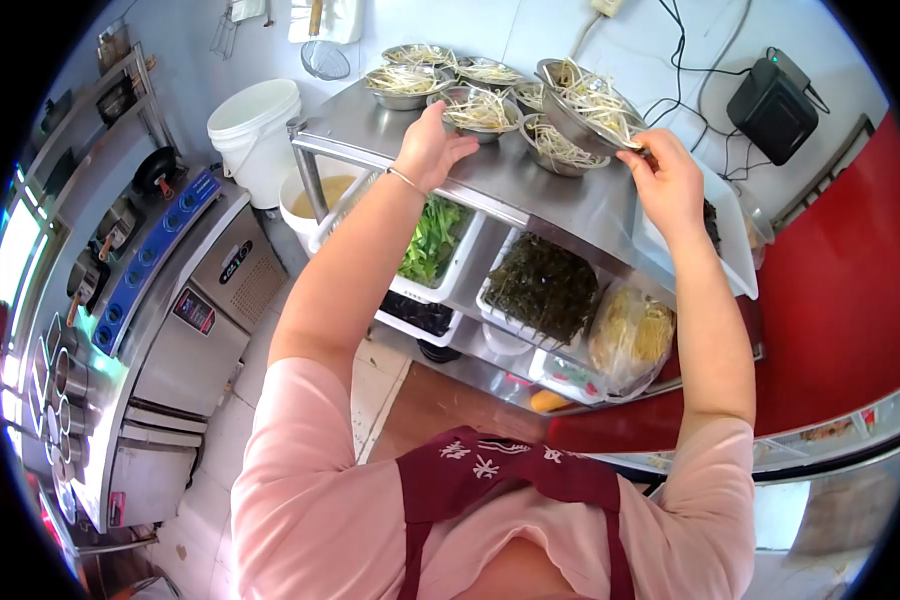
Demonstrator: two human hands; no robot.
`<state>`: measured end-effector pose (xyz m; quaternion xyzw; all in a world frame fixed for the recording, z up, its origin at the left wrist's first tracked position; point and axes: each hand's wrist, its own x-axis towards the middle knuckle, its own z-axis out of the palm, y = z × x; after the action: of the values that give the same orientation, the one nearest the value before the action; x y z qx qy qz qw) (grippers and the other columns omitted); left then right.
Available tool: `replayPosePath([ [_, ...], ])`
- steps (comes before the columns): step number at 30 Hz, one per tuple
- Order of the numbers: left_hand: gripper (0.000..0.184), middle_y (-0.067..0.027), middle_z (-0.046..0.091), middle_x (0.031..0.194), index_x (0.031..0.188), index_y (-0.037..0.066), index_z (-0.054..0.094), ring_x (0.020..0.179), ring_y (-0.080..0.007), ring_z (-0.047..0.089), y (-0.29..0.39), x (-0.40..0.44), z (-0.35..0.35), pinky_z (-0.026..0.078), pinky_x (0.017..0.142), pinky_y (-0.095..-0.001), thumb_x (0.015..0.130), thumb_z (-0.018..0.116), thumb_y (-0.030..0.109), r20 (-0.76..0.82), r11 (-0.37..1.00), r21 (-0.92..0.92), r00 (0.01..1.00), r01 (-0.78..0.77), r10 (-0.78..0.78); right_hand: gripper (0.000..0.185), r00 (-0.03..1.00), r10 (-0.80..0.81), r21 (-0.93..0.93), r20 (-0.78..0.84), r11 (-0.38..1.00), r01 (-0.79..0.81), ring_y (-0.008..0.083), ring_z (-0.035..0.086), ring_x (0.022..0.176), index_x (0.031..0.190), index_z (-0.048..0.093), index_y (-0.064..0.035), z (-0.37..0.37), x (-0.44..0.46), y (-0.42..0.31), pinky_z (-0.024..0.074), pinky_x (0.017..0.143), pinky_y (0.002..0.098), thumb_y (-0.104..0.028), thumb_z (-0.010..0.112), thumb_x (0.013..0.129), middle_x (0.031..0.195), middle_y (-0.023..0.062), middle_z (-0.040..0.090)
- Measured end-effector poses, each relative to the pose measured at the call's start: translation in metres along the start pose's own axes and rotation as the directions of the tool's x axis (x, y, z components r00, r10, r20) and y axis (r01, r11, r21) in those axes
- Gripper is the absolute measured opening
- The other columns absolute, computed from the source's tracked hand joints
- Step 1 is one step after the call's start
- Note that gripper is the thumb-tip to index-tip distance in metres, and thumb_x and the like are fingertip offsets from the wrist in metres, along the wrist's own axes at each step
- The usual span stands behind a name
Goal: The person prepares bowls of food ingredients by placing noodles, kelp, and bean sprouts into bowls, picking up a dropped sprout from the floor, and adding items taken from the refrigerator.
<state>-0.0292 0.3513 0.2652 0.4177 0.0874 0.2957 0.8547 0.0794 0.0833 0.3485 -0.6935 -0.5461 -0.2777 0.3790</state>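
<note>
Several metal bowls of bean sprouts stand at the back of a steel counter [370,122]. My right hand [667,180] pinches the rim of a large, tilted bowl of sprouts [595,108], which is raised over the smaller bowls. Below it sits one small bowl [560,150]. My left hand [433,152] is at the near left side of another sprout bowl [478,110], fingers apart; whether it touches the rim is hard to tell.
Under the counter are trays of green leaves [430,240] and dark seaweed [540,285], and a bag of yellow food [630,335]. White buckets [255,145] stand left. A white tray [735,240] lies right; a stove [150,265] is far left.
</note>
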Motion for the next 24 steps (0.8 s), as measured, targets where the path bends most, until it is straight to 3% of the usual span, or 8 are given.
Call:
replayPosePath([
  [6,0.066,-0.0361,0.026,0.131,0.139,-0.006,0.005,0.118,-0.0460,0.039,-0.001,0.028,0.008,0.040,0.096,-0.0472,0.094,0.039,0.029,-0.068,0.994,-0.010,0.992,-0.106,0.105,0.017,0.995,0.096,-0.150,0.029,0.984,-0.091,0.0230,0.059,0.072,0.088,0.057,-0.0067,0.011,0.019,0.010,0.0461,0.063,0.0309,-0.017,0.066,0.077,0.085,0.0056,0.060],
  [9,0.063,-0.0326,0.028,0.132,0.137,-0.007,0.015,0.121,-0.0440,0.036,0.003,0.036,0.012,0.038,0.098,-0.0468,0.092,0.042,0.028,-0.192,0.983,-0.017,0.966,-0.183,0.176,0.017,0.996,0.081,-0.199,0.028,0.977,-0.073,0.0253,0.059,0.075,0.088,0.058,-0.0078,0.030,0.032,0.020,0.0462,0.065,0.0339,-0.019,0.065,0.078,0.087,0.0056,0.060],
  [11,0.059,-0.0282,0.029,0.134,0.133,-0.008,0.025,0.120,-0.0420,0.037,0.008,0.038,0.010,0.038,0.097,-0.0456,0.089,0.046,0.026,-0.166,0.974,0.200,0.976,-0.108,0.142,0.017,0.995,0.092,-0.236,0.023,0.968,-0.084,0.0273,0.059,0.078,0.088,0.058,-0.0083,0.041,0.041,0.025,0.0459,0.067,0.0366,-0.020,0.064,0.077,0.088,0.0060,0.061],
  [12,0.059,-0.0282,0.029,0.134,0.133,-0.008,0.025,0.120,-0.0420,0.037,0.006,0.041,0.010,0.038,0.097,-0.0456,0.089,0.046,0.026,-0.164,0.974,0.199,0.976,-0.107,0.141,0.015,0.993,0.108,-0.249,0.038,0.964,-0.095,0.0281,0.059,0.081,0.088,0.059,-0.0090,0.047,0.046,0.028,0.0461,0.069,0.0373,-0.019,0.063,0.078,0.089,0.0058,0.061],
  [15,0.054,-0.0219,0.034,0.132,0.129,-0.007,0.033,0.116,-0.0352,0.042,-0.005,0.053,0.001,0.040,0.095,-0.0419,0.086,0.049,0.023,-0.226,0.963,0.251,0.962,-0.096,0.155,0.013,0.993,0.103,-0.342,0.058,0.936,-0.078,0.0287,0.059,0.083,0.089,0.060,-0.0107,0.074,0.065,0.043,0.0467,0.070,0.0382,-0.019,0.063,0.079,0.091,0.0061,0.061],
  [18,0.049,-0.0137,0.044,0.121,0.124,-0.005,0.040,0.109,-0.0221,0.047,-0.018,0.061,-0.010,0.042,0.091,-0.0370,0.082,0.053,0.018,-0.282,0.860,0.456,0.879,-0.228,0.383,0.013,0.983,0.164,-0.375,0.082,0.919,-0.122,0.0293,0.059,0.085,0.089,0.061,-0.0121,0.103,0.074,0.055,0.0473,0.072,0.0393,-0.022,0.062,0.080,0.093,0.0069,0.061],
  [22,0.046,-0.0141,0.044,0.121,0.123,-0.005,0.041,0.109,-0.0222,0.047,-0.014,0.003,0.016,0.043,0.090,-0.0355,0.083,0.053,0.015,-0.236,0.817,0.449,0.834,-0.361,0.498,0.016,0.962,0.213,-0.436,0.171,0.892,-0.120,0.0301,0.059,0.087,0.094,0.062,-0.0138,0.126,0.078,0.070,0.0473,0.076,0.0404,-0.022,0.062,0.080,0.097,0.0090,0.061],
  [24,0.042,-0.0143,0.043,0.123,0.122,-0.005,0.041,0.109,-0.0213,0.047,-0.008,-0.034,0.022,0.044,0.090,-0.0336,0.085,0.051,0.012,-0.061,0.843,0.377,0.898,-0.384,0.436,0.018,0.939,0.243,-0.451,0.244,0.886,-0.112,0.0305,0.059,0.088,0.097,0.062,-0.0148,0.135,0.074,0.073,0.0472,0.077,0.0406,-0.021,0.061,0.080,0.099,0.0098,0.061],
])
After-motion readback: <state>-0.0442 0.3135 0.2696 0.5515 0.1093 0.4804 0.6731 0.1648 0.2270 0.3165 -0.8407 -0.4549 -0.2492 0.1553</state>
